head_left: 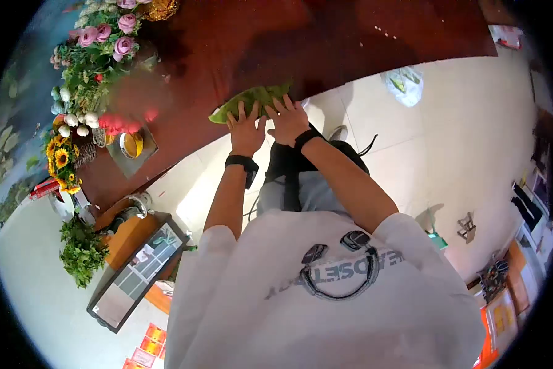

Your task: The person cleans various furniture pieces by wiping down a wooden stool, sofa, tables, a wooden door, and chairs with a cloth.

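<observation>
A green cloth [252, 98], bunched into a long shape, lies along the near edge of the dark red table [252, 37]. My left hand [246, 130] rests on the cloth's near side with its fingers spread. Beside it, my right hand [287, 122] lies on the cloth's right part, fingers also apart. Both palms face down, and neither hand is closed round the cloth. A black band circles each wrist.
Artificial flowers [98, 61] stand on the table's left side, near a roll of yellow tape [131, 145]. A plastic bag [404, 85] sits on the floor beyond the table edge. A small stool [466, 227] stands at the right.
</observation>
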Available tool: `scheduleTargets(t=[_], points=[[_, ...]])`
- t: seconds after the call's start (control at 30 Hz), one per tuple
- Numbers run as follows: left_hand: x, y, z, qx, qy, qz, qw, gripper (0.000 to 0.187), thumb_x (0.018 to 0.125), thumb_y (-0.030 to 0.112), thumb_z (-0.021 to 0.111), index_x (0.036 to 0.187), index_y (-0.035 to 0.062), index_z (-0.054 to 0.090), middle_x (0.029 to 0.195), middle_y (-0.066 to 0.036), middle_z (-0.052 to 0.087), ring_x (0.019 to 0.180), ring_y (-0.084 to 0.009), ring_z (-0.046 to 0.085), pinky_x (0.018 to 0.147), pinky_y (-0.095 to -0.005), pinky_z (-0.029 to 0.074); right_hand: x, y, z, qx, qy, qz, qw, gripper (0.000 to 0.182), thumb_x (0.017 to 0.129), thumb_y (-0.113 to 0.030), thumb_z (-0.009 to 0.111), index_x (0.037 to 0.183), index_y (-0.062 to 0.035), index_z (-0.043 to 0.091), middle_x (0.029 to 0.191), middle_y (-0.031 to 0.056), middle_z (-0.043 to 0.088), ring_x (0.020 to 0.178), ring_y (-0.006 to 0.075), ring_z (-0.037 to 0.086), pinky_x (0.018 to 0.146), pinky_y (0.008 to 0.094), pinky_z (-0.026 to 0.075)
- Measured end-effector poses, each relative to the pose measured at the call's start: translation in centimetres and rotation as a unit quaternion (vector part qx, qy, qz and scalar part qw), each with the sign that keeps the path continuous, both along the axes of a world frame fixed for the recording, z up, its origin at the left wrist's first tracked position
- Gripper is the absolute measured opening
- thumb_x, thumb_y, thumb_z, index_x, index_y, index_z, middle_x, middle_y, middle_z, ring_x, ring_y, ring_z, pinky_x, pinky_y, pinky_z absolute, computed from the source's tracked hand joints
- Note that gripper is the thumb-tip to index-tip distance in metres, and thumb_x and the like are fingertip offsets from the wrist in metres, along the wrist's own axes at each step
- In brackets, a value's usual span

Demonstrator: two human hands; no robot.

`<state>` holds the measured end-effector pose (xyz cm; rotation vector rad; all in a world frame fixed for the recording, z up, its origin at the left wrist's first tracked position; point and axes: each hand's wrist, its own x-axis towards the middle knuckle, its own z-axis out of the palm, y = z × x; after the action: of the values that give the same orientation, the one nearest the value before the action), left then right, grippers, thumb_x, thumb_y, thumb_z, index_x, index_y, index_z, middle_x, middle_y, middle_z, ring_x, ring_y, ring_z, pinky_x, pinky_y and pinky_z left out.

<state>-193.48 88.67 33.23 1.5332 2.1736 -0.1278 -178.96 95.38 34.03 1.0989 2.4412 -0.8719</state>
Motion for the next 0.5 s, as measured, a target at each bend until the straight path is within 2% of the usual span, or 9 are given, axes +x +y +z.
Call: scheduleTargets(t=[0.03, 0.13, 0.2, 0.27, 0.37, 0.4, 0.43, 0.47, 0.5], points=[[-0.5, 0.5, -0.2, 0.013, -0.005, 0.003, 1.0, 0.055, 0.099, 0.046, 0.05, 0.151, 0.0297, 0.043, 0.162, -0.018, 0.025, 0.139, -0.0633, 0.022, 0.115, -0.0675, 0.02, -0.3, 0.6, 0.0, -0.012, -0.003, 0.003, 1.0, 0.077, 0.09, -0.048, 0.061, 0.155, -0.0159, 0.037, 0.161, 0.0118, 0.032, 0.15, 0.0367, 0.021, 0.118, 0.0519, 0.021], [-3.5, 3.1, -1.6, 0.045, 0.01, -0.024, 0.999, 0.056, 0.099, 0.045, 0.051, 0.151, 0.0295, 0.043, 0.164, -0.017, 0.023, 0.14, -0.0626, 0.02, 0.116, -0.067, 0.018, -3.1, 2.8, -0.7, 0.0, 0.015, -0.041, 0.999, 0.074, 0.09, -0.046, 0.061, 0.155, -0.0173, 0.038, 0.162, 0.0108, 0.031, 0.15, 0.0366, 0.022, 0.117, 0.0532, 0.022], [-5.6, 5.9, -3.2, 0.064, -0.008, -0.019, 0.998, 0.057, 0.099, 0.042, 0.05, 0.154, 0.0283, 0.038, 0.163, -0.017, 0.022, 0.142, -0.0616, 0.017, 0.117, -0.0674, 0.015, -5.3, 6.0, -0.4, 0.021, -0.003, -0.013, 1.0, 0.069, 0.091, -0.041, 0.06, 0.153, -0.0179, 0.04, 0.163, 0.0103, 0.029, 0.15, 0.0365, 0.022, 0.117, 0.055, 0.022], [-7.6, 10.0, -3.3, 0.13, -0.04, 0.024, 0.99, 0.059, 0.1, 0.041, 0.048, 0.155, 0.0264, 0.034, 0.162, -0.019, 0.025, 0.144, -0.0599, 0.013, 0.117, -0.0682, 0.012, -8.4, 10.3, -0.7, 0.068, -0.011, -0.004, 0.998, 0.061, 0.099, -0.038, 0.045, 0.156, -0.0187, 0.034, 0.165, 0.0095, 0.025, 0.15, 0.0353, 0.023, 0.119, 0.0541, 0.022], [-10.6, 16.2, -5.9, 0.163, 0.025, 0.041, 0.986, 0.058, 0.1, 0.04, 0.047, 0.155, 0.0243, 0.034, 0.16, -0.02, 0.029, 0.145, -0.0583, 0.013, 0.117, -0.0683, 0.011, -12.5, 17.2, -0.6, 0.053, -0.008, -0.013, 0.998, 0.058, 0.098, -0.034, 0.044, 0.155, -0.0224, 0.037, 0.166, 0.0075, 0.024, 0.152, 0.0356, 0.021, 0.119, 0.0563, 0.022], [-11.0, 18.0, -5.8, 0.191, 0.02, 0.071, 0.979, 0.058, 0.1, 0.041, 0.047, 0.154, 0.0247, 0.036, 0.16, -0.019, 0.029, 0.145, -0.0573, 0.013, 0.118, -0.0677, 0.011, -14.0, 19.0, -1.5, 0.054, 0.007, -0.034, 0.998, 0.058, 0.097, -0.035, 0.045, 0.154, -0.0241, 0.039, 0.166, 0.0068, 0.024, 0.152, 0.0359, 0.021, 0.119, 0.0571, 0.022], [-11.2, 20.0, -5.3, 0.22, 0.014, 0.102, 0.97, 0.057, 0.099, 0.043, 0.048, 0.152, 0.025, 0.038, 0.16, -0.019, 0.028, 0.145, -0.0563, 0.014, 0.118, -0.0671, 0.011, -15.1, 21.1, -0.8, 0.065, -0.015, -0.005, 0.998, 0.057, 0.097, -0.036, 0.046, 0.152, -0.0247, 0.042, 0.166, 0.0064, 0.023, 0.152, 0.0356, 0.02, 0.119, 0.0575, 0.021], [-11.9, 21.4, -5.2, 0.154, 0.102, 0.03, 0.982, 0.063, 0.098, 0.044, 0.051, 0.155, 0.0245, 0.034, 0.161, -0.02, 0.026, 0.147, -0.0529, 0.016, 0.118, -0.0676, 0.013, -16.1, 23.0, -0.2, 0.076, -0.037, 0.026, 0.996, 0.056, 0.096, -0.037, 0.047, 0.15, -0.0252, 0.044, 0.166, 0.006, 0.022, 0.152, 0.0353, 0.02, 0.12, 0.0579, 0.019], [-12.6, 22.9, -5.0, 0.097, 0.186, -0.049, 0.976, 0.069, 0.096, 0.045, 0.055, 0.157, 0.0239, 0.03, 0.162, -0.021, 0.023, 0.148, -0.0496, 0.018, 0.117, -0.068, 0.016, -17.0, 24.8, -2.2, 0.12, -0.026, 0.045, 0.991, 0.054, 0.095, -0.038, 0.049, 0.147, -0.0249, 0.048, 0.166, 0.0078, 0.023, 0.151, 0.0354, 0.023, 0.117, 0.0586, 0.026]])
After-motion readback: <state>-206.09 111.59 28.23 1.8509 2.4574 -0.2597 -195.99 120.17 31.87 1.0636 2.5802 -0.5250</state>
